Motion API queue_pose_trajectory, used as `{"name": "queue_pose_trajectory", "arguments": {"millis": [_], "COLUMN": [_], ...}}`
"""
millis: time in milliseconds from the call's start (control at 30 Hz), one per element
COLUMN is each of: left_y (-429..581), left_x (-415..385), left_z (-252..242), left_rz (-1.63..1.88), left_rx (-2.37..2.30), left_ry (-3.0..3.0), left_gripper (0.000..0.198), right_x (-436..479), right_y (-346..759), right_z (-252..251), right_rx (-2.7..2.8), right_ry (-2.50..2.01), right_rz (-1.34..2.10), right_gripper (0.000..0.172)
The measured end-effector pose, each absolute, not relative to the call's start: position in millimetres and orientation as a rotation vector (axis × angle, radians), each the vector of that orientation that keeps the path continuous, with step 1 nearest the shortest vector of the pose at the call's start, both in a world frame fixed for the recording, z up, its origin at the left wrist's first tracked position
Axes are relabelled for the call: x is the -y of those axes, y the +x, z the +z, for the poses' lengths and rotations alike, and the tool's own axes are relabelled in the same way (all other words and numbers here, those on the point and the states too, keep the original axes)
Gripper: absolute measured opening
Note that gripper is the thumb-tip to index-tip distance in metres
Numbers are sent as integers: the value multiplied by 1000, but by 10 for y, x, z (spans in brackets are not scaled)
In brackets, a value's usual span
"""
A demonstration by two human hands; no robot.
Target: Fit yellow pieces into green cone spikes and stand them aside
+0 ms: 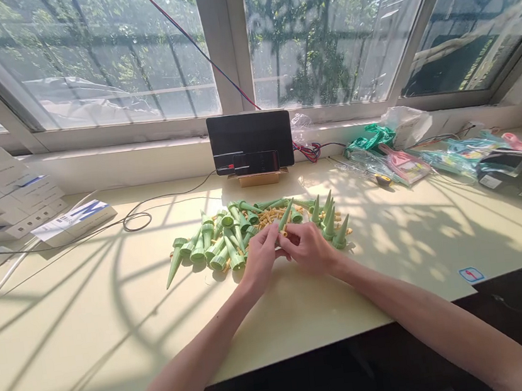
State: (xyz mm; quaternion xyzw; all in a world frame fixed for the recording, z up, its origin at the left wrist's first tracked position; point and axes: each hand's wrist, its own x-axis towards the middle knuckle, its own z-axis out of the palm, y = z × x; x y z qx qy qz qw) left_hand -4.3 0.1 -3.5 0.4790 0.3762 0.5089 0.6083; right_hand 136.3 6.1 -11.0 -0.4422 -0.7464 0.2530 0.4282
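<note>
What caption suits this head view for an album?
Left hand and right hand meet at a green cone over a pile of cones on a sunlit table.

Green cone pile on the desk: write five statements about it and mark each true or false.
1. The left hand and right hand meet at the near edge of the pile of green plastic cone spikes. True.
2. The pile holds only green pieces. False: small yellow pieces lie among them.
3. A black rectangular screen stands behind the pile, by the window. True.
4. White boxes are stacked at the right end. False: the stacked white boxes sit at the cream table's left end.
5. The left fingers pinch one green cone. True.
</note>
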Motion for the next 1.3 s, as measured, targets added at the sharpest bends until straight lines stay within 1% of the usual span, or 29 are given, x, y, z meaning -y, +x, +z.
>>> {"name": "queue_pose_trajectory", "arguments": {"millis": [167,400,667,767,833,933,1033,1133,1233,1300], "left_y": [-48,-48,-56,-69,-82,-94,-94,-89,-87,-89], "left_x": [3,-5,-32,-36,-30,-7,21,38,48,55], "left_z": [-41,-53,-94,-65,-29,21,22,-18,-45,-41], "left_rz": [1124,1159,1268,1333,1362,1452,1559,1462,1261,1115], "left_rx": [-867,-916,-1041,-1113,-1180,-1271,-1401,-1570,-1725,-1809], "left_ry": [1123,1130,1251,1349,1439,1571,1760,1990,2154,2228], "left_gripper": [45,42,37,33,31,28,24,22,17,19], "right_x": [-64,-71,-63,-48,-46,-57,-78,-99,-113,-118], "right_y": [1369,1361,1336,1338,1347,1371,1393,1403,1402,1399], "right_z": [-111,-115,-92,-59,-56,-76,-92,-87,-84,-93], "right_rx": [1908,1906,1846,1827,1803,1701,1538,1418,1390,1400], "right_ry": [-1102,-1066,-1046,-1049,-1042,-1017,-1015,-1043,-1067,-1077], "right_rz": [620,633,641,641,627,613,565,489,460,463], "right_gripper": [28,26,35,35,30,15,9,8,9,10]}}
